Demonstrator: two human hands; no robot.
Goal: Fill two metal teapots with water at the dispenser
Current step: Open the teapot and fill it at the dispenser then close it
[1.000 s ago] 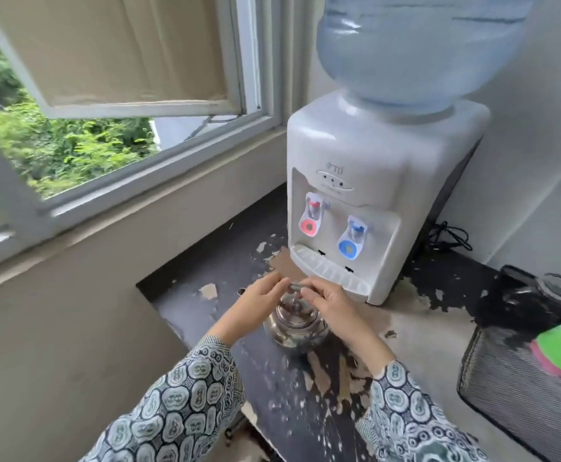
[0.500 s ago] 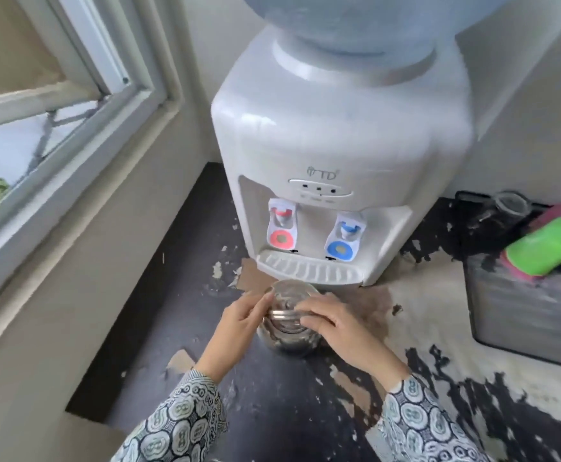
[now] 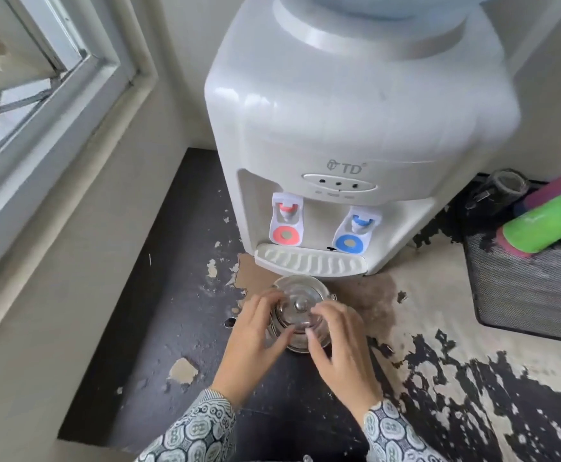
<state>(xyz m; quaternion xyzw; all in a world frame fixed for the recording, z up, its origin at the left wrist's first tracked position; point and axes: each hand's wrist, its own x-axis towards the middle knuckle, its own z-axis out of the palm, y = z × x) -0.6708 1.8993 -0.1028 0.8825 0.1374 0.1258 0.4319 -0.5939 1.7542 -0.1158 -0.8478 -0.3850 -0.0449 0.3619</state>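
Note:
One shiny metal teapot [image 3: 297, 296] stands on the worn counter just in front of the white water dispenser [image 3: 349, 128]. Its lid is on, the knob shows on top, and its spout [image 3: 229, 323] points left. My left hand [image 3: 255, 341] cups the pot's left side with its thumb at the front. My right hand [image 3: 340, 348] cups the right side, fingertips on the lid. The pot sits below the drip tray [image 3: 309, 261], apart from the red tap [image 3: 285, 216] and the blue tap [image 3: 355, 226]. No second teapot is in view.
A black mesh basket [image 3: 532, 295] at the right holds a green bottle [image 3: 544, 228], a pink bottle [image 3: 559, 191] and a glass jar [image 3: 502, 188]. A window frame [image 3: 72, 95] and wall ledge run along the left. The black counter [image 3: 172, 261] has peeling paint.
The view has swung down and closer to the dispenser. My hands stay on the teapot; they pinched its raised handle earlier and now spread over the lid and sides.

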